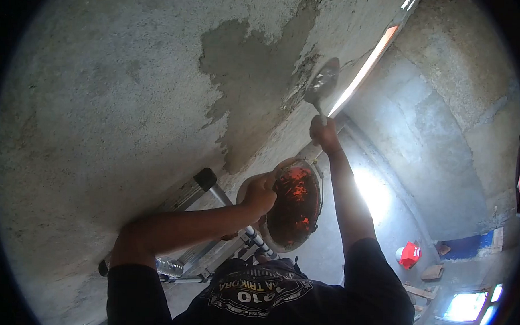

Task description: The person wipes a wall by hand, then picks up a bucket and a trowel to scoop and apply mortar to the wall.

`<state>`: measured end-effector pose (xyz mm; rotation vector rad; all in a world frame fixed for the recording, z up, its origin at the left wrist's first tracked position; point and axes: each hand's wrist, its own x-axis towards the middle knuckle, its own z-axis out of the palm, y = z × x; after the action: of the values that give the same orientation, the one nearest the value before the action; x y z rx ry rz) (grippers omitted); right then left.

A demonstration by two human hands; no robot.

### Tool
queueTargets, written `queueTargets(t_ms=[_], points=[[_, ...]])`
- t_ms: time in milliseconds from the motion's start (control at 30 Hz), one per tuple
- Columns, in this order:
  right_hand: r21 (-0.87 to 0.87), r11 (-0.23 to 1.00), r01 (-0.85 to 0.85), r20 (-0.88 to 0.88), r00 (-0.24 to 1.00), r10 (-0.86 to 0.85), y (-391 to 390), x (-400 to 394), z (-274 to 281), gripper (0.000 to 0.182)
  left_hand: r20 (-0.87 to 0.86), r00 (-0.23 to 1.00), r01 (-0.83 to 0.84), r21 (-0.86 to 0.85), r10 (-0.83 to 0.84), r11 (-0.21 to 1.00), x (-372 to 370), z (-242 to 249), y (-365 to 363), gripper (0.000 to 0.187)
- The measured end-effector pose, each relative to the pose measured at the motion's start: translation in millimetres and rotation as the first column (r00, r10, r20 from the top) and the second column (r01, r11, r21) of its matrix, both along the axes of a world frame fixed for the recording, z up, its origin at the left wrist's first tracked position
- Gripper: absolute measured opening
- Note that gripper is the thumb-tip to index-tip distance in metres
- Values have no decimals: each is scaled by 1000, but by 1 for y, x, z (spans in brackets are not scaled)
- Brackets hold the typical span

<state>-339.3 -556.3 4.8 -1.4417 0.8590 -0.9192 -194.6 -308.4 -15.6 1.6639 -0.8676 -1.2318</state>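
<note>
My right hand [324,134] is closed round the handle of a trowel [323,80], its blade raised near the wall beside a bright gap. A darker patch of wet-looking mortar [248,76] covers part of the rough wall [119,100] left of the blade. My left hand [260,195] grips the near-left rim of a bucket [294,206], which is tilted so its inside faces me. Dark residue coats the bucket's interior, with orange showing through in places.
A ladder [199,186] stands below my left arm against the wall, a clear plastic bottle [169,266] close to it. Far below at the right are a red and white container [409,255], a beige bag-like item [432,273] and wooden boards [419,292].
</note>
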Motion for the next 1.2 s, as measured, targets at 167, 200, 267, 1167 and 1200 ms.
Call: queueTargets(t_ms=[167,200,267,1167,1200], points=[[-50,999,2,-158,987,-10,-1,29,10,15,-26,1000,14,-13,-14,1000,1,-7,0,54],[-65,997,36,-134,990,-45,-10,26,-2,16,-17,1000,21,-18,-22,1000,2,-6,0,54],[-279,960,-18,-392,915,-97,-40,-3,-48,20,-12,999,37,-20,-37,999,0,-7,2,54],[238,946,220,-670,742,-5,295,-169,18,26,85,996,5,-115,5,993,-2,-13,4,39],[44,996,71,-761,649,-13,294,-169,11,28,82,997,15,-115,-6,993,-2,-9,5,37]])
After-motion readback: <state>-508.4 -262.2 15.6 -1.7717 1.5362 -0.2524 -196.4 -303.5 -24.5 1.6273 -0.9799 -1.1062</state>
